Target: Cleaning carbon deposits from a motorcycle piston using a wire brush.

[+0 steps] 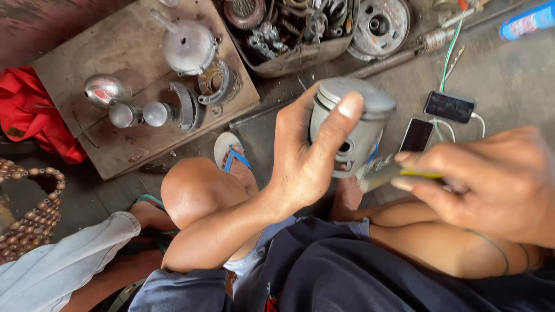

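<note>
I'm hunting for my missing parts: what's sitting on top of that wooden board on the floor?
On the wooden board: a chrome dome, a grey metal cover, two round polished caps and curved clamp pieces. Whatever lies beneath the board is hidden.

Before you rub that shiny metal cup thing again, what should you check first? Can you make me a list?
1. Left hand grips the piston firmly: ok, thumb and fingers wrap it.
2. Right hand holds the folded abrasive strip: ok, pinched in the fingers.
3. Strip touches the piston skirt: ok, at its lower edge.
4. Two phones clear of the work: not ok, right behind it on the floor.
5. Piston surface clean: cannot tell.
</note>
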